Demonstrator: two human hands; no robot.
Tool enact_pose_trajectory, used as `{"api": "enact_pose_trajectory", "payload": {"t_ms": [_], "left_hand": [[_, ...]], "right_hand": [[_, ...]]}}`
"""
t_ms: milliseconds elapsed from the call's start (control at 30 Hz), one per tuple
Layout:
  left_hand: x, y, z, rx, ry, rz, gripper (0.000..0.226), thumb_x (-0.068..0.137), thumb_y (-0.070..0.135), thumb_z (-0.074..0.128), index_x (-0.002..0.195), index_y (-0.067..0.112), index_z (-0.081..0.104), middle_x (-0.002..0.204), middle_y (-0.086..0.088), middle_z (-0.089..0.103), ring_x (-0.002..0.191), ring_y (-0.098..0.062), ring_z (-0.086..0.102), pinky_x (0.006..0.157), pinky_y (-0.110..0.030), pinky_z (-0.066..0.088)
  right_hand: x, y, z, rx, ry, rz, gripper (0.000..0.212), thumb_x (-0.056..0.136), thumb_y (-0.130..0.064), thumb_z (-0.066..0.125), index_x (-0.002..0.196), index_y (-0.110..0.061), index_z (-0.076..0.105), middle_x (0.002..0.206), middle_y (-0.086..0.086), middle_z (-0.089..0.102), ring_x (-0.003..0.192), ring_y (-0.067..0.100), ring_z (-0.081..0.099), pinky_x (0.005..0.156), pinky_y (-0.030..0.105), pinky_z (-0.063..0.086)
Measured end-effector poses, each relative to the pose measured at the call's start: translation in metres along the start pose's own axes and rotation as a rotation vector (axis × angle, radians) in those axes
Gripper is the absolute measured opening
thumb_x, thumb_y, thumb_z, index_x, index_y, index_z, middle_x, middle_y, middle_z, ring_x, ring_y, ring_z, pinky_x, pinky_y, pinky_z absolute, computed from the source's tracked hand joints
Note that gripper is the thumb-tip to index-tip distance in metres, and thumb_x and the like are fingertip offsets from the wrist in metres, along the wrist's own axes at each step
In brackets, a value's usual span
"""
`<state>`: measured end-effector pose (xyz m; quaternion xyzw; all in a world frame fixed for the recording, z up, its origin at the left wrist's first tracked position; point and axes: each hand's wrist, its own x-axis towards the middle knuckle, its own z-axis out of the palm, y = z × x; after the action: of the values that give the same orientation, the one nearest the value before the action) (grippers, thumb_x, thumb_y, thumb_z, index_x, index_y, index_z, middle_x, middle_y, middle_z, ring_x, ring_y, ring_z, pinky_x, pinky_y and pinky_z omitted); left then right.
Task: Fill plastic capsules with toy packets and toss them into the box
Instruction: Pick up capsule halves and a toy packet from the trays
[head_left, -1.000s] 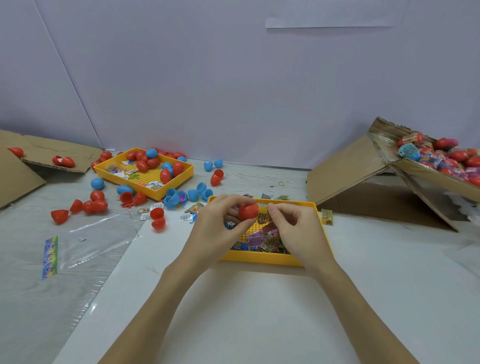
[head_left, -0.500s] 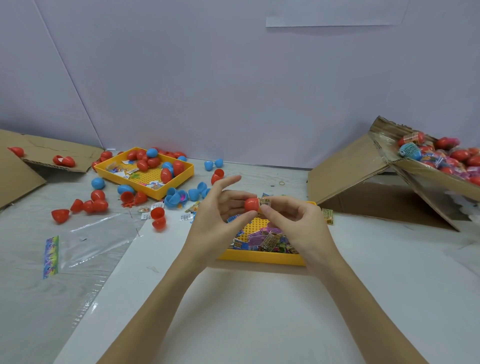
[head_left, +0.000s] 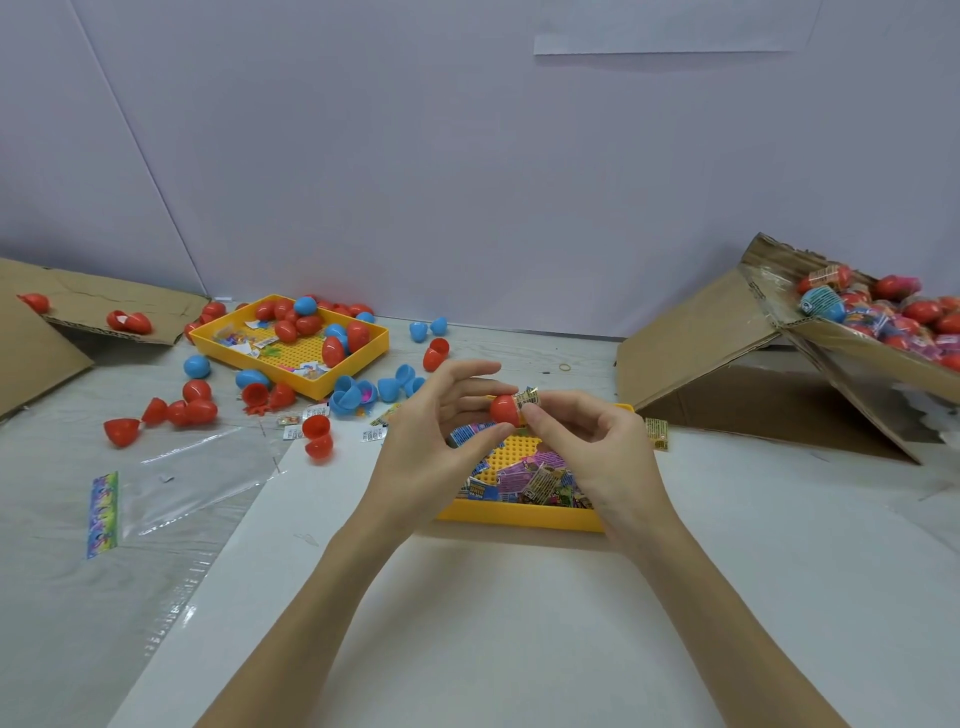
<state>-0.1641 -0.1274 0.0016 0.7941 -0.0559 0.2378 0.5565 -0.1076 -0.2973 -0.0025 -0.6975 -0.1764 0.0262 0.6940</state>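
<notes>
My left hand pinches a red capsule half between thumb and fingers, above the near yellow tray. My right hand pinches a toy packet whose end sticks out of the capsule's open side. The tray under my hands holds several coloured toy packets. At the right, a tilted cardboard box holds several filled capsules.
A second yellow tray at the back left holds red and blue capsule halves and packets. More halves lie scattered around it. Clear plastic sheets lie at the left. Flat cardboard sits at the far left.
Both hands have lifted a little off the tray with the capsule half. The packet now sits at the capsule's mouth, between my right fingers.
</notes>
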Motion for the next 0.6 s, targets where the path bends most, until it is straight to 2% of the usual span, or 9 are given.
{"api": "enact_pose_trajectory", "payload": {"t_ms": [167, 333, 433, 533, 600], "left_hand": [[-0.001, -0.001, 0.002, 0.007, 0.006, 0.031, 0.053, 0.087, 0.012, 0.078, 0.136, 0.015, 0.057, 0.12, 0.007, 0.072, 0.112, -0.008, 0.069, 0.095, -0.024, 0.057], [-0.004, 0.0, 0.006, 0.011, 0.048, 0.062, 0.039, 0.086, 0.02, 0.077, 0.124, 0.017, 0.07, 0.112, 0.007, 0.075, 0.106, -0.008, 0.071, 0.093, -0.028, 0.059], [-0.005, 0.005, 0.008, -0.021, 0.061, 0.098, 0.047, 0.084, 0.026, 0.078, 0.129, 0.022, 0.069, 0.118, 0.01, 0.073, 0.111, -0.012, 0.069, 0.095, -0.022, 0.055], [-0.006, 0.007, 0.01, 0.027, 0.09, 0.19, 0.048, 0.086, 0.026, 0.078, 0.133, 0.024, 0.067, 0.119, 0.015, 0.071, 0.119, -0.022, 0.063, 0.099, -0.02, 0.048], [-0.006, 0.007, 0.01, 0.024, 0.099, 0.216, 0.049, 0.087, 0.027, 0.077, 0.135, 0.025, 0.066, 0.118, 0.014, 0.071, 0.117, -0.024, 0.062, 0.098, -0.021, 0.048]], "right_hand": [[-0.002, -0.002, 0.001, 0.002, -0.011, 0.021, 0.038, 0.079, -0.04, 0.079, 0.107, -0.014, 0.078, 0.096, -0.001, 0.079, 0.093, 0.014, 0.075, 0.077, 0.024, 0.06], [-0.003, -0.005, 0.0, 0.065, -0.074, 0.053, 0.029, 0.087, -0.037, 0.075, 0.105, -0.015, 0.08, 0.094, 0.003, 0.08, 0.091, 0.016, 0.076, 0.075, 0.022, 0.058], [-0.004, -0.014, -0.002, 0.346, -0.161, 0.246, 0.033, 0.083, -0.04, 0.077, 0.101, -0.013, 0.082, 0.099, 0.007, 0.079, 0.093, 0.016, 0.075, 0.074, 0.02, 0.057], [-0.003, -0.021, -0.002, 0.568, -0.263, 0.456, 0.022, 0.083, -0.035, 0.078, 0.082, -0.014, 0.083, 0.092, 0.008, 0.076, 0.085, 0.016, 0.074, 0.066, 0.019, 0.057], [-0.003, -0.024, -0.001, 0.666, -0.31, 0.539, 0.021, 0.082, -0.034, 0.078, 0.076, -0.014, 0.082, 0.088, 0.006, 0.075, 0.08, 0.016, 0.072, 0.063, 0.019, 0.056]]}}
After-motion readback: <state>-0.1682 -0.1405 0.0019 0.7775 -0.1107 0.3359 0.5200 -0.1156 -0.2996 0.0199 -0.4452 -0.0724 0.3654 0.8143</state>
